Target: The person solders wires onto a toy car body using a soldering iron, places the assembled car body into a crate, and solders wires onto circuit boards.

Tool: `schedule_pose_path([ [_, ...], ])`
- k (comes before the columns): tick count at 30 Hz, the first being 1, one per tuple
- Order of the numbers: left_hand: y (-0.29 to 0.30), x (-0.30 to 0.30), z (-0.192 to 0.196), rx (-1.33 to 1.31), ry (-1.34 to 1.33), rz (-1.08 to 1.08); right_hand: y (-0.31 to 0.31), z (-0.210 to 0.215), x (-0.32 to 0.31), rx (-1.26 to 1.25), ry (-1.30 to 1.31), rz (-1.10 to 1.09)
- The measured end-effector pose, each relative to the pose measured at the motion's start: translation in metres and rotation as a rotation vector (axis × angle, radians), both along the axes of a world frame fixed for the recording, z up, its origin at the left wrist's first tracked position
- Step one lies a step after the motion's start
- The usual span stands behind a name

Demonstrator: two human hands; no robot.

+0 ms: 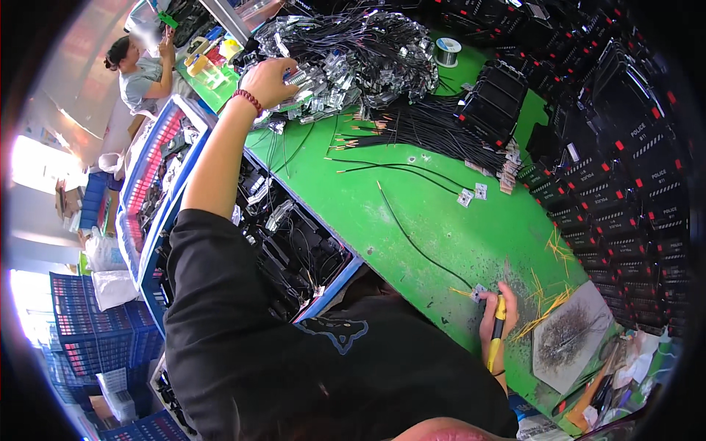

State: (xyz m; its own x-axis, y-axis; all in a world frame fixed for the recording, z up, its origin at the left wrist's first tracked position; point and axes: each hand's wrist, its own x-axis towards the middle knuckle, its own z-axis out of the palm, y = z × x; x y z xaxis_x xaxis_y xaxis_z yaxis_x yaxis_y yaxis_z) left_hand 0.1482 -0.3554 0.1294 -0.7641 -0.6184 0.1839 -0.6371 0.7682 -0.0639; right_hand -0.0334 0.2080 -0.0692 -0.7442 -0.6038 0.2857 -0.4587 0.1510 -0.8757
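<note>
My left hand [268, 82], a dark red bead bracelet at its wrist, reaches to the near left side of a large heap of clear-wrapped parts with black wires [353, 66]. Its fingers curl down at the heap, and what they grip is hidden. At the lower right my right hand [491, 331] is closed around a slim yellow-and-black tool [498, 320]; its tip cannot be made out. Just by these fingers lies a small pale square board [479, 292] with a long black wire [415, 239] and short yellow leads.
Copper-tipped black wires [419, 132] lie on the green bench [346, 198], near a black case [493, 99] and a solder spool [446, 53]. Stacked black cases [625, 184] line the right. A grey sooty plate [566, 338] sits near yellow strands. A blue crate [331, 283] adjoins the bench. Another person [143, 77] works far left.
</note>
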Motion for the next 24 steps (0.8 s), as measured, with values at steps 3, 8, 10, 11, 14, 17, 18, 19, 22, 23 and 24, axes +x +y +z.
schedule_pose_path([
  [3, 0.02, 0.003, 0.009, -0.029, 0.015, 0.034, 0.0, 0.004, 0.0, -0.004, 0.01, 0.02],
  [8, 0.039, 0.026, 0.025, -0.167, 0.196, 0.176, 0.007, 0.009, -0.003, -0.121, -0.181, -0.02],
  [10, 0.119, -0.007, 0.058, 0.153, 0.428, 0.022, 0.009, 0.017, 0.003, -0.261, -0.321, -0.129],
  [11, 0.159, -0.018, 0.071, 0.234, 0.485, -0.081, 0.014, 0.031, 0.004, -0.276, -0.353, -0.177],
  [14, 0.225, -0.044, 0.082, 0.256, 0.575, -0.433, 0.02, 0.069, -0.014, -0.295, -0.224, -0.118],
  [17, 0.263, -0.081, 0.075, 0.345, 0.544, -0.589, 0.008, 0.132, -0.031, -0.482, -0.075, -0.065],
  [18, 0.277, -0.09, 0.074, 0.383, 0.512, -0.664, 0.001, 0.147, -0.034, -0.551, 0.017, -0.04],
  [19, 0.29, -0.101, 0.071, 0.378, 0.503, -0.737, -0.004, 0.16, -0.036, -0.566, 0.098, -0.023],
  [22, 0.322, -0.127, 0.05, 0.625, 0.534, -0.837, -0.016, 0.176, -0.047, -0.495, 0.234, 0.06],
  [23, 0.334, -0.133, 0.045, 0.657, 0.526, -0.867, -0.02, 0.179, -0.046, -0.482, 0.151, 0.081],
  [24, 0.345, -0.138, 0.038, 0.729, 0.515, -0.874, -0.024, 0.178, -0.047, -0.453, 0.222, 0.055],
])
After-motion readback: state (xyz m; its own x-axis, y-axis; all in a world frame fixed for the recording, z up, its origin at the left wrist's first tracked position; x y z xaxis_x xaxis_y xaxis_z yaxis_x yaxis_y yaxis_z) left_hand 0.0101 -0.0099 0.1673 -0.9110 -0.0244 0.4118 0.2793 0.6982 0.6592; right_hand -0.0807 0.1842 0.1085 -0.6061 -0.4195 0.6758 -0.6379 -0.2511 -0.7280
